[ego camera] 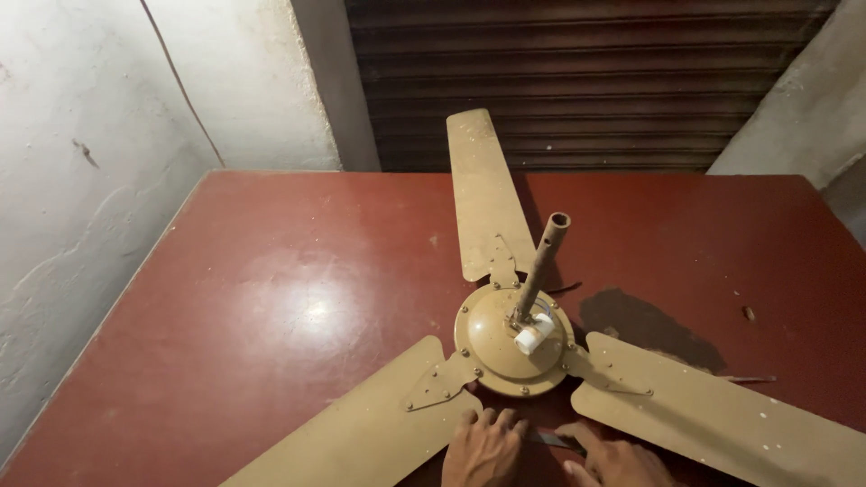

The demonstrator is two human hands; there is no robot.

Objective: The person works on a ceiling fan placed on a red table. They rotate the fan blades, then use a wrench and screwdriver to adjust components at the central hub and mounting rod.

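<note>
Both hands [484, 448] [612, 460] at tan ceiling fan [514, 338]; right hand possibly gripping dark tool [552, 439].

- A dark red worktop [271, 307] fills most of the frame, glossy, with a bright glare patch left of centre.
- A dark stain [645, 329] marks its surface at centre right.
- A small brownish bit [749, 313] lies on the red surface near the right edge.
- A rough whitewashed wall [99, 153] takes the upper left, crossed by a thin dark line [180, 86] slanting down.
- A dark ribbed roller shutter [577, 72] spans the upper centre.
- A pale wall [803, 108] closes the upper right corner.
</note>
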